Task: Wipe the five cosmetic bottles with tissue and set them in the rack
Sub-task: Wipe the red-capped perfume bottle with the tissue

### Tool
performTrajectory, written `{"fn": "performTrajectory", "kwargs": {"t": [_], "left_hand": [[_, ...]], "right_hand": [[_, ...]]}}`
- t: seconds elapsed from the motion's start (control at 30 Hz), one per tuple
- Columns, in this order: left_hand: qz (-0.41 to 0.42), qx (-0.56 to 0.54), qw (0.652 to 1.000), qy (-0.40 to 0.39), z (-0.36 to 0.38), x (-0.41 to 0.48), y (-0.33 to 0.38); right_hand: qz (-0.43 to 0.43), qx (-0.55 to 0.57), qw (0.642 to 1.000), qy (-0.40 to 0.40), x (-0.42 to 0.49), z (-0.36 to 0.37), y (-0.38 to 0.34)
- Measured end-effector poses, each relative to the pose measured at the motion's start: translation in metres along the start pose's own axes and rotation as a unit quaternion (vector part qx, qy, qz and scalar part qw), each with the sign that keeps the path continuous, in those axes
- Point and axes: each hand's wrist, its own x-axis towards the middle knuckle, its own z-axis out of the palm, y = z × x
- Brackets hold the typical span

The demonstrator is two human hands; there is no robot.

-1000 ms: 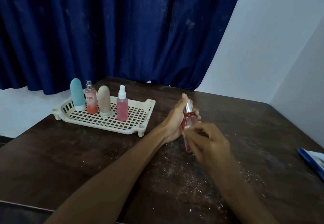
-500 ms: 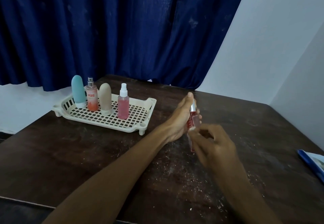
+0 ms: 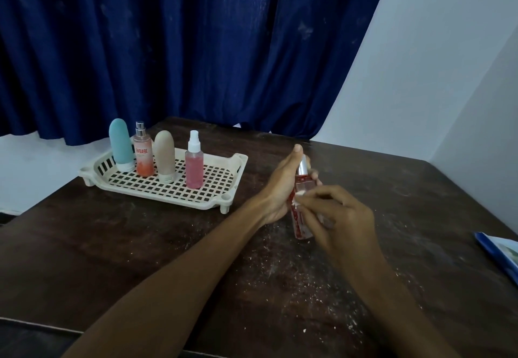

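Head view: left hand (image 3: pixel 280 189) fingers (image 3: pixel 314 175) curl round red bottle (image 3: pixel 302 227); right hand (image 3: pixel 346 219) fingers (image 3: pixel 311 204) pinch tissue (image 3: pixel 298 194) against it. Four bottles (image 3: pixel 194 170) upright in rack (image 3: pixel 224 199).

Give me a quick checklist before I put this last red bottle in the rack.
1. Left hand grips the red bottle: ok.
2. Right hand pinches the tissue against it: ok.
3. Red bottle wiped all round: cannot tell.
4. Rack has free space right of the pink spray bottle: ok.
5. Teal tube, Engage spray, beige tube and pink spray bottle stand upright: ok.
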Motion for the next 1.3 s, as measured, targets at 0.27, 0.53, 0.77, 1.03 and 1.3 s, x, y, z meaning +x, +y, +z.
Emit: {"fn": "performTrajectory", "kwargs": {"t": [0.27, 0.53, 0.77, 1.03, 1.3], "left_hand": [[0.011, -0.030, 0.999, 0.037, 0.002, -0.002, -0.003], [0.013, -0.012, 1.000, 0.011, 0.001, 0.001, -0.008], [-0.019, 0.001, 1.000, 0.024, 0.003, -0.003, -0.005], [0.017, -0.020, 0.998, 0.051, 0.005, -0.001, -0.008], [0.049, -0.009, 0.997, 0.054, 0.005, -0.002, -0.009]], "right_hand": [[0.008, 0.023, 0.995, -0.095, -0.039, -0.008, 0.008], [0.016, 0.013, 1.000, 0.004, -0.003, -0.001, 0.007], [0.032, 0.026, 0.999, 0.036, -0.002, 0.013, 0.007], [0.057, -0.002, 0.998, -0.019, -0.030, -0.006, 0.007], [0.048, -0.016, 0.999, 0.019, -0.020, -0.002, 0.006]]}}
